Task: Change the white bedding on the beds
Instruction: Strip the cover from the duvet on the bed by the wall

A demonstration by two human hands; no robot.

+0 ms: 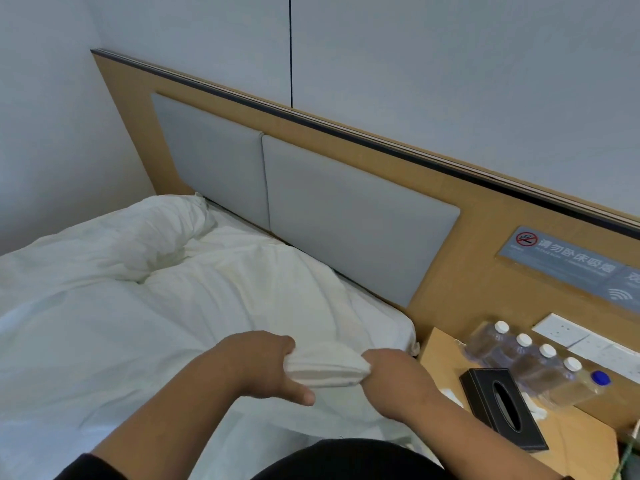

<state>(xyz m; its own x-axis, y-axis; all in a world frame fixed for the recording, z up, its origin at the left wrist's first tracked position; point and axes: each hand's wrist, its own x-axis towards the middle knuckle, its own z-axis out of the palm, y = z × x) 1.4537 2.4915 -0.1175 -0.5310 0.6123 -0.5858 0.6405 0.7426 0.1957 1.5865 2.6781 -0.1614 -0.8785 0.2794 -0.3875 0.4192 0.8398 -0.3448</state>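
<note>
A rumpled white duvet [145, 299] covers the bed [388, 317], bunched up toward the far left corner by the headboard. Near the bed's right front edge my left hand [263, 365] and my right hand [391, 375] both grip a gathered fold of the white bedding [329, 367], which is stretched between them. My left thumb sticks out below the fold. My right hand's fingers are hidden under the cloth.
A wooden headboard [446, 271] with two grey pads [346, 216] runs along the wall. To the right stands a wooden nightstand [440, 344] with a black tissue box [502, 410], several water bottles [540, 358] and wall sockets [561, 332] behind.
</note>
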